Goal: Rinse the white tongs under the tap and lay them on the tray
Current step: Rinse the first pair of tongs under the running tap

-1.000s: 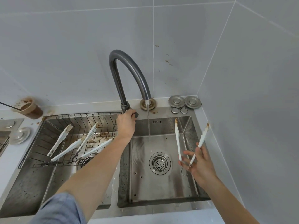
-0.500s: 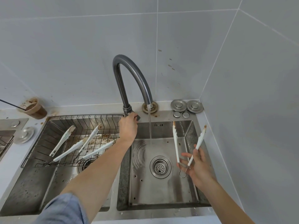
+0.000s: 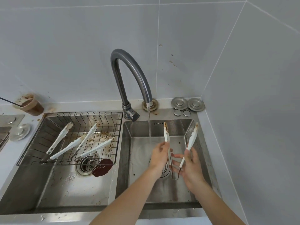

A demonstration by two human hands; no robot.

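Observation:
White tongs (image 3: 191,140) with brown-stained tips are spread open over the right sink basin, tips pointing away from me. My right hand (image 3: 192,166) grips the right arm near the metal hinge. My left hand (image 3: 159,153) pinches the left arm at mid length. The dark grey tap (image 3: 129,75) runs a thin stream of water (image 3: 149,122) just left of the tongs, which do not touch it. The wire tray (image 3: 103,113) sits across the left basin and holds two more pairs of white tongs (image 3: 78,143).
A dirty brown cup (image 3: 30,104) stands on the counter at back left. Metal sink plugs (image 3: 187,103) lie behind the right basin. A brown smear (image 3: 102,167) lies beside the left drain. Tiled walls close in behind and on the right.
My left hand has left the tap handle and moved right and down onto the left arm of the tongs. The water keeps running. The view has tilted slightly.

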